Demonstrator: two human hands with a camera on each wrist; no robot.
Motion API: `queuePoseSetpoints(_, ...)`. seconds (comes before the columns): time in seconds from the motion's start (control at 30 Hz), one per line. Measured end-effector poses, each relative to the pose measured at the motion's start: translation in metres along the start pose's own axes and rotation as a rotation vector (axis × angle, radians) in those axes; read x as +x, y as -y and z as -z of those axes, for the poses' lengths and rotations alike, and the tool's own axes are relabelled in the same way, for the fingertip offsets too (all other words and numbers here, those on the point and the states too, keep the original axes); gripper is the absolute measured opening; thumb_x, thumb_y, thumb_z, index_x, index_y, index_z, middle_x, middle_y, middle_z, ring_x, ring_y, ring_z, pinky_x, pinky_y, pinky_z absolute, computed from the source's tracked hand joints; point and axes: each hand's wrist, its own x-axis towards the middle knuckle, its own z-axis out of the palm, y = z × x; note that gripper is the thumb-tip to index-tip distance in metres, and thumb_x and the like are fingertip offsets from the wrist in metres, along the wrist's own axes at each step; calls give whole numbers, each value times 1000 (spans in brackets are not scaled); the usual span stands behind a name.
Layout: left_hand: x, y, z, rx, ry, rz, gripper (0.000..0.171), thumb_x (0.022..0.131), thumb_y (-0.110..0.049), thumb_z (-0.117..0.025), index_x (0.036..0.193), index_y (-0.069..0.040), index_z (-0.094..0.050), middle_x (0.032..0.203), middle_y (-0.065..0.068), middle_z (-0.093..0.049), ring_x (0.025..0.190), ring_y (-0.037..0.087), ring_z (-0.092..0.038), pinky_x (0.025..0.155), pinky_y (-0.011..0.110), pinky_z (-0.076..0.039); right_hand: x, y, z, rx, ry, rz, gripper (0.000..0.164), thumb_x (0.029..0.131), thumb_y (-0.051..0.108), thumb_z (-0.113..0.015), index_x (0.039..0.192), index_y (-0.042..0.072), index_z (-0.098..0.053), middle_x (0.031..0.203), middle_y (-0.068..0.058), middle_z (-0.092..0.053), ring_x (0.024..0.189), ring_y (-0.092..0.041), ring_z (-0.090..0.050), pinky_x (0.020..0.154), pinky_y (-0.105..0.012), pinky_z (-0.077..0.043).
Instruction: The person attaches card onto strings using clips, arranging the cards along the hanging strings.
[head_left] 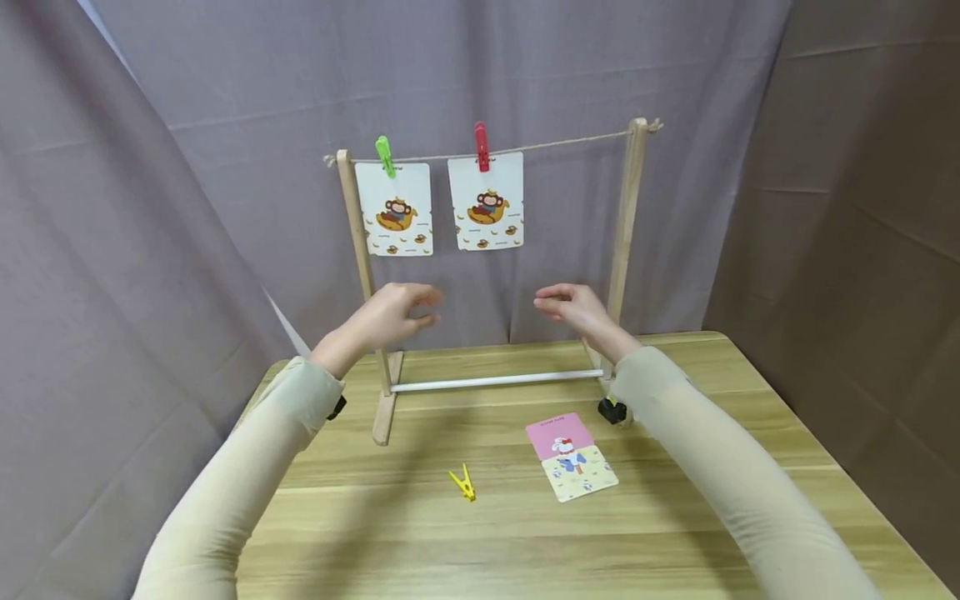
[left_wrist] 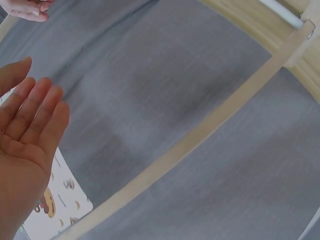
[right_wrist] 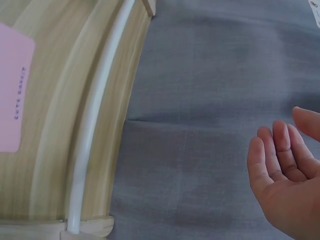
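Two white cards with a monkey and banana print hang from a string (head_left: 570, 143) on a wooden frame. A green clothespin (head_left: 385, 156) holds the left card (head_left: 395, 208), and a red clothespin (head_left: 482, 147) holds the right card (head_left: 486, 202). My left hand (head_left: 393, 317) is raised below the left card, fingers relaxed and nothing in them. Level with it, my right hand (head_left: 573, 308) hovers near the right post, its fingers gently bent around nothing. On the table lie a yellow clothespin (head_left: 464, 483) and a pink and yellow card (head_left: 572, 457).
The frame's right post (head_left: 628, 225) stands just beyond my right hand, its left post (head_left: 352, 217) beside my left. A white rod (head_left: 495, 381) joins the feet low over the wooden table (head_left: 360, 533). Grey curtain (head_left: 262, 108) hangs behind.
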Motion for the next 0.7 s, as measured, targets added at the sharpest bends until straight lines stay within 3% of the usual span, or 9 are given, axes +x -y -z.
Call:
queuePoseSetpoints(0.47, -21, -2, -43, -40, 92, 15, 28, 97, -18, -69, 122, -3, -68, 121, 13, -70, 115, 28, -65, 99, 43, -53, -20, -41, 11, -110, 93, -41, 44, 100, 23, -64, 135, -3, -57, 138, -22, -56, 126, -37, -53, 107, -47, -46)
queuePoseSetpoints(0.7, -28, 1, -56, -52, 120, 30, 29, 97, -17, -70, 123, -4, -68, 123, 10, -70, 115, 27, -65, 100, 42, -52, -28, -52, 23, -112, 108, -94, 60, 96, 40, -69, 139, 1, -55, 144, -20, -52, 131, -39, -49, 111, -52, -41)
